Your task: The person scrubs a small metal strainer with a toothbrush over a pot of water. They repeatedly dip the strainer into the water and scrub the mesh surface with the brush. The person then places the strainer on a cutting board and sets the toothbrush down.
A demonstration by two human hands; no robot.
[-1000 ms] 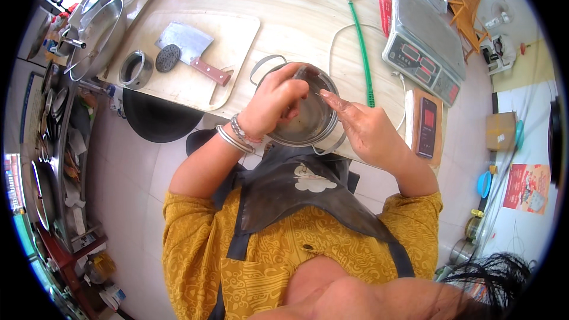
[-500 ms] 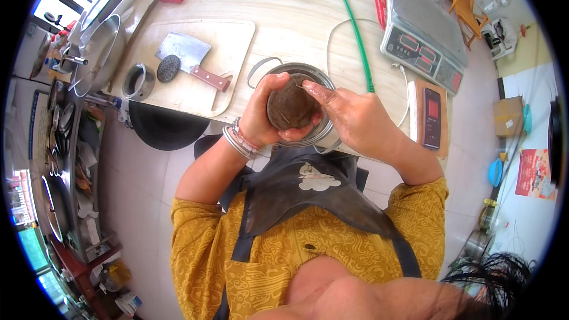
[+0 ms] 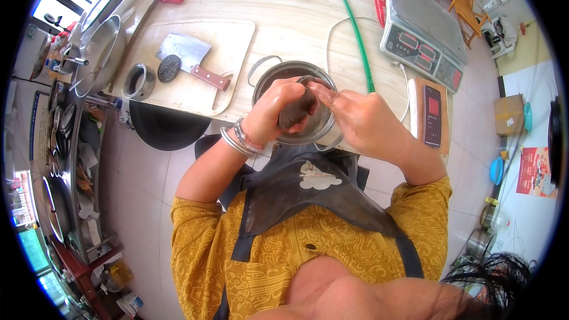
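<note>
Over a steel pot (image 3: 280,66) with loop handles, my left hand (image 3: 265,109) is closed around a dark brown, rounded lump (image 3: 291,116). The lump is tilted, with its narrow side showing, and its exact kind is not clear. My right hand (image 3: 363,117) has its fingers curled, and its thumb and index finger pinch at the lump's upper edge. Both hands look wet. Below them the pot stands at the table's near edge, its inside partly hidden by my hands.
On the left, a cutting board (image 3: 234,32) bears a cleaver (image 3: 208,76), a perforated metal disc (image 3: 169,68) and a metal ring (image 3: 139,82). A green-handled fly swatter (image 3: 358,38) lies beyond the pot. Farther right are a scale (image 3: 424,47) and a phone (image 3: 432,117).
The lump has turned from its broad round face to a narrower side in my left hand. My right fingers have shifted slightly at its upper edge, and more of the pot shows.
</note>
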